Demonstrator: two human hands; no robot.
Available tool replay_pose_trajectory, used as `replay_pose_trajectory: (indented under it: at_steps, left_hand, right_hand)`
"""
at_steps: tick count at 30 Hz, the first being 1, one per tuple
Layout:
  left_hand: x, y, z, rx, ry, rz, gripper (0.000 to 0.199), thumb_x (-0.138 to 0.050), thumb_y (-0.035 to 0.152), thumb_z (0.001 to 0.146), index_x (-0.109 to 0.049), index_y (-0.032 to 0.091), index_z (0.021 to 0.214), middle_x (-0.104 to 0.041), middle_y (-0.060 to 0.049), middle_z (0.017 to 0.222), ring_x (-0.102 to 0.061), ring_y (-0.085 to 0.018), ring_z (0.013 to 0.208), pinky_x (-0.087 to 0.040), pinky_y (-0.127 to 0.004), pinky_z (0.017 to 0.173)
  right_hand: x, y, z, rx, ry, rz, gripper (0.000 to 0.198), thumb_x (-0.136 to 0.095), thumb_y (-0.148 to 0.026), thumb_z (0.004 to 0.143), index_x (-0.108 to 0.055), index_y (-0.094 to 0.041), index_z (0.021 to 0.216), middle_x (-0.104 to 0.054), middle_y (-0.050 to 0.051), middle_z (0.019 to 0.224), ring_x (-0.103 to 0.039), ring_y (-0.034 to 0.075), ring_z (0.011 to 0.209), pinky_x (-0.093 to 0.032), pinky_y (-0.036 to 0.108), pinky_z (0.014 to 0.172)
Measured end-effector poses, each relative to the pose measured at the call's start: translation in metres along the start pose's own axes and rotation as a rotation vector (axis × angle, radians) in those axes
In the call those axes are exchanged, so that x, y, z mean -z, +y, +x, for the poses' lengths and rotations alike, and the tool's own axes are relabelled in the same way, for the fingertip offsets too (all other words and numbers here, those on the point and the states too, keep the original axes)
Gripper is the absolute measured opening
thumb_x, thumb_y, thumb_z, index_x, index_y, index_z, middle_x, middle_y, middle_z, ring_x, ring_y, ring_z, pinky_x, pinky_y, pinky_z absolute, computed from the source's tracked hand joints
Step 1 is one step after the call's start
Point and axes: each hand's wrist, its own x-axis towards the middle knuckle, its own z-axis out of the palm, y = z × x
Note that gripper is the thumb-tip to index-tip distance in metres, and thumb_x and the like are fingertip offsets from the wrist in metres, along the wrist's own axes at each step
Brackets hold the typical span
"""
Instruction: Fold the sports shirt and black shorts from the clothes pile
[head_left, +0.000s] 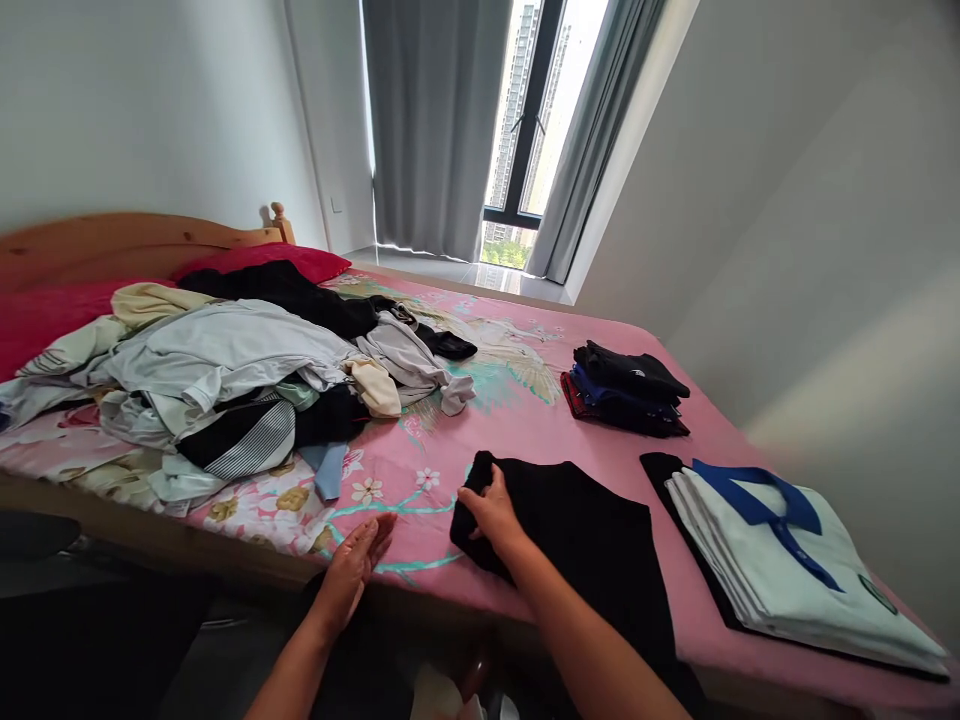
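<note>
A black garment [581, 530] lies over the front edge of the bed, its lower right part hanging toward me. My right hand [491, 505] grips the garment's left end, where the cloth is bunched or folded over; some fingertips are hidden by the fabric. To the left, my left hand [358, 560] is open with its fingers stretched out, in front of the bed's edge and apart from the cloth. Whether the garment is a shirt or trousers I cannot tell.
A loose heap of clothes [247, 350] covers the bed's left side near the red pillows [300, 262]. Folded dark clothes [630, 385] sit at the back right. A stack of folded white shirts [795, 570] with a blue collar rests at the right edge of the pink sheet [510, 420].
</note>
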Motion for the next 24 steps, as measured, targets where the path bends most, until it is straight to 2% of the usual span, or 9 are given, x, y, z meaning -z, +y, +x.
replay_pose_trajectory:
  at_steps: [4,7,10,13,16,18,21,24]
  left_hand:
    - [0.0,0.0,0.0,0.034,0.027,-0.111,0.042,-0.07,0.045,0.069,-0.067,0.016,0.098,-0.066,-0.012,0.115,-0.054,-0.027,0.117,-0.041,-0.041,0.103]
    - [-0.001,-0.002,0.002,0.04,0.054,-0.114,0.038,-0.072,0.041,0.067,-0.067,0.016,0.096,-0.066,-0.011,0.113,-0.055,-0.026,0.116,-0.042,-0.04,0.103]
    - [0.0,-0.004,0.006,0.042,0.065,-0.102,0.038,-0.074,0.038,0.065,-0.067,0.017,0.095,-0.068,-0.008,0.11,-0.055,-0.025,0.117,-0.04,-0.038,0.105]
    - [0.0,-0.006,0.007,0.035,0.064,-0.079,0.038,-0.075,0.038,0.064,-0.067,0.017,0.095,-0.069,-0.007,0.108,-0.054,-0.024,0.118,-0.04,-0.036,0.106]
    - [-0.002,-0.004,0.007,0.024,0.068,-0.062,0.037,-0.074,0.037,0.064,-0.068,0.018,0.095,-0.069,-0.006,0.109,-0.052,-0.024,0.119,-0.041,-0.035,0.105]
    - [-0.004,-0.004,0.007,0.021,0.076,-0.055,0.036,-0.073,0.037,0.065,-0.068,0.018,0.095,-0.069,-0.005,0.109,-0.051,-0.024,0.12,-0.04,-0.034,0.106]
    - [-0.005,-0.004,0.007,0.017,0.086,-0.05,0.033,-0.072,0.037,0.066,-0.068,0.02,0.094,-0.069,-0.003,0.108,-0.049,-0.023,0.122,-0.038,-0.034,0.108]
    - [-0.007,-0.004,0.008,0.01,0.084,-0.027,0.032,-0.072,0.037,0.066,-0.068,0.021,0.093,-0.069,-0.002,0.106,-0.048,-0.023,0.124,-0.036,-0.034,0.109]
  right_hand:
    - [-0.013,0.008,0.005,-0.027,0.078,-0.052,0.094,-0.067,-0.035,0.064,-0.012,-0.031,0.14,-0.057,0.002,0.096,-0.059,0.019,0.077,-0.05,0.025,0.041]
    - [0.002,-0.001,-0.005,0.003,0.072,-0.01,0.087,-0.065,-0.037,0.067,-0.017,-0.031,0.139,-0.058,0.002,0.095,-0.06,0.019,0.074,-0.05,0.026,0.04]
    - [0.042,-0.015,-0.029,0.038,0.082,0.101,0.083,-0.064,-0.039,0.068,-0.021,-0.03,0.138,-0.061,0.003,0.095,-0.062,0.02,0.071,-0.051,0.028,0.042]
    - [0.104,-0.023,-0.058,0.068,0.128,0.195,0.081,-0.068,-0.037,0.067,-0.028,-0.026,0.136,-0.064,0.005,0.1,-0.064,0.021,0.078,-0.053,0.028,0.053]
    - [0.17,-0.009,-0.079,0.021,0.196,0.169,0.068,-0.065,-0.041,0.07,-0.039,-0.027,0.13,-0.063,0.006,0.106,-0.064,0.022,0.083,-0.052,0.029,0.054]
    - [0.203,0.013,-0.085,-0.087,0.294,0.14,0.065,-0.063,-0.042,0.07,-0.041,-0.027,0.129,-0.062,0.007,0.111,-0.063,0.023,0.085,-0.052,0.03,0.054]
    - [0.228,0.047,-0.085,-0.214,0.389,0.105,0.069,-0.062,-0.041,0.069,-0.037,-0.025,0.131,-0.06,0.009,0.114,-0.063,0.023,0.088,-0.053,0.034,0.057]
    - [0.231,0.062,-0.082,-0.189,0.388,0.105,0.072,-0.063,-0.041,0.068,-0.034,-0.024,0.133,-0.06,0.01,0.11,-0.063,0.024,0.088,-0.053,0.034,0.057]
